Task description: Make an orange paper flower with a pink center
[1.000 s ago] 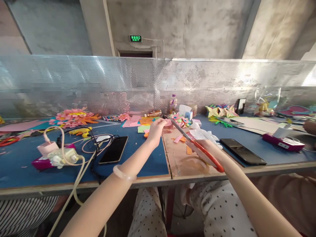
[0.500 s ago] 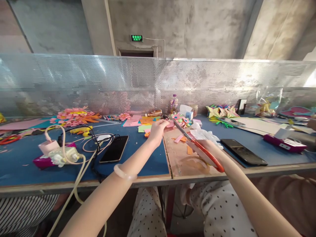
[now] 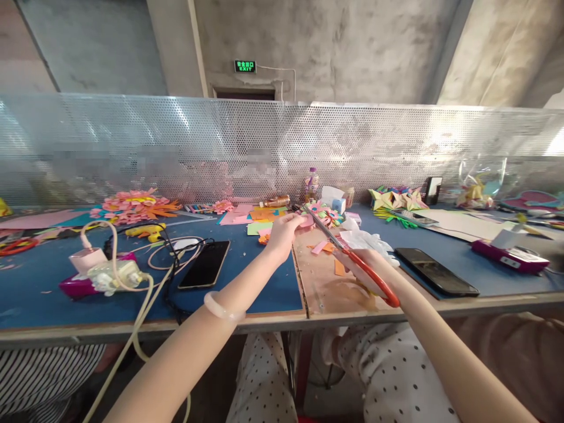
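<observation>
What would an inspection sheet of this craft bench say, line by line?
Surface: long blue-topped table with a bare brown board set in the middle.
Job's things: orange-handled scissors, blades at a small pink paper piece.
Clutter: pink and orange paper flowers, paper scraps, two black phones, folded yellow paper shapes, small bottle.
Grippers: left hand pinches the paper piece; right hand grips the scissors.
Cables: cream cable hangs over the table's edge; black and white cords coil beside the left phone.
Surroundings: perforated metal screen, concrete wall, green exit sign; another person's striped clothing at lower left.
</observation>
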{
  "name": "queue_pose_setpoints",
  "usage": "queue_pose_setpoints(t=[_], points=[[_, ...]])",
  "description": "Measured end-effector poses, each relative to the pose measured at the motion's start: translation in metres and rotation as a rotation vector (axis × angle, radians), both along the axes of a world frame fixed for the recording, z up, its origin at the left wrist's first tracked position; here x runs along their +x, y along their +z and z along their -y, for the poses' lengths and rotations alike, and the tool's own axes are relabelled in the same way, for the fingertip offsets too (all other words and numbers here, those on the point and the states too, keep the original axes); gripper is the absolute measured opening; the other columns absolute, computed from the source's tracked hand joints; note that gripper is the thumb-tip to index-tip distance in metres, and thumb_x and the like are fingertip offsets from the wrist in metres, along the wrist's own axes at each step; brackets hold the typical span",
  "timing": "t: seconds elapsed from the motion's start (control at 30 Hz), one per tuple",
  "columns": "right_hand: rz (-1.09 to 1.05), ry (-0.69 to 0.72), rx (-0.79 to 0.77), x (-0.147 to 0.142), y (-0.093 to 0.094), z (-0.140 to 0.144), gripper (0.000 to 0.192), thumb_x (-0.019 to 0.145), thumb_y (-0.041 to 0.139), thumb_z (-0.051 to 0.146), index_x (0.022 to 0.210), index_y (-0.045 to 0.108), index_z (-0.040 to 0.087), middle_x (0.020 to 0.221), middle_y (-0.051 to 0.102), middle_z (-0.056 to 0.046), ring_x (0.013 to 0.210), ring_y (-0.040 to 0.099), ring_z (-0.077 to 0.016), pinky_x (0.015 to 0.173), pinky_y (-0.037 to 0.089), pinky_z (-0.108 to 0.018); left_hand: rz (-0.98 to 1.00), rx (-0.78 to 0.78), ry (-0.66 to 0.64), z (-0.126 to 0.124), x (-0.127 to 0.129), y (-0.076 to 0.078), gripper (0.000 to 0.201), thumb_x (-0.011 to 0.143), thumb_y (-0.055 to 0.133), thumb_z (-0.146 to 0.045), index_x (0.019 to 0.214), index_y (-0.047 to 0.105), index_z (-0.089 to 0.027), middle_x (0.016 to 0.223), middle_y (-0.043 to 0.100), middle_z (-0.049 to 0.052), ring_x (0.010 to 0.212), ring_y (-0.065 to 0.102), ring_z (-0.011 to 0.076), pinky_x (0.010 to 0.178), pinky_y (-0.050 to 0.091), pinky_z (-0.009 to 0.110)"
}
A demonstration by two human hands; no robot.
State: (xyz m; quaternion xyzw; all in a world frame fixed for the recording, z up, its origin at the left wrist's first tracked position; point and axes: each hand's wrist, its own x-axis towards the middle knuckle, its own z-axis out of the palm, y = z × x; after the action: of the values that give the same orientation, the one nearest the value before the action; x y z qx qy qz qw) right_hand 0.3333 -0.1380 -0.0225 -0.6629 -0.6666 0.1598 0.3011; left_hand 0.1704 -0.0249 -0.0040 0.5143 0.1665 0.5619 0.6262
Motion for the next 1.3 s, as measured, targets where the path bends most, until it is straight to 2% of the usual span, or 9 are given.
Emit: queue_pose_setpoints(t=[1.0, 1.13, 1.3], points=[[0.006, 0.009, 0.027, 0.002, -0.003, -0.001, 0.053, 0.084, 0.038, 0.065, 0.060, 0.047, 0.018, 0.052, 0.040, 0.002, 0.050, 0.036, -0.0122, 0.049, 0.031, -0.023, 0.001, -0.024, 0.002, -0.001, -0.002, -0.001, 0.007, 0.066, 0.064, -0.014, 0.060, 0.064, -0.013, 0.075, 0.069, 0.005, 0.074, 0.065, 0.0179, 0.079, 0.051, 0.037], [-0.014, 0.004, 0.053, 0.003, -0.007, -0.003, 0.055, 0.083, 0.039, 0.066, 0.056, 0.043, 0.018, 0.052, 0.037, 0.003, 0.050, 0.035, -0.0115, 0.048, 0.030, -0.023, -0.029, -0.050, 0.021, -0.002, -0.002, -0.001, 0.005, 0.066, 0.065, -0.016, 0.061, 0.065, -0.014, 0.073, 0.069, 0.006, 0.071, 0.065, 0.0186, 0.071, 0.053, 0.036], [-0.060, -0.039, 0.123, 0.005, -0.015, -0.006, 0.052, 0.085, 0.039, 0.065, 0.065, 0.046, 0.018, 0.056, 0.042, 0.002, 0.054, 0.042, -0.0139, 0.050, 0.032, -0.024, -0.074, -0.100, 0.107, -0.006, -0.005, -0.002, 0.011, 0.066, 0.071, -0.022, 0.075, 0.070, -0.016, 0.084, 0.070, 0.005, 0.070, 0.062, 0.0145, 0.057, 0.048, 0.024]])
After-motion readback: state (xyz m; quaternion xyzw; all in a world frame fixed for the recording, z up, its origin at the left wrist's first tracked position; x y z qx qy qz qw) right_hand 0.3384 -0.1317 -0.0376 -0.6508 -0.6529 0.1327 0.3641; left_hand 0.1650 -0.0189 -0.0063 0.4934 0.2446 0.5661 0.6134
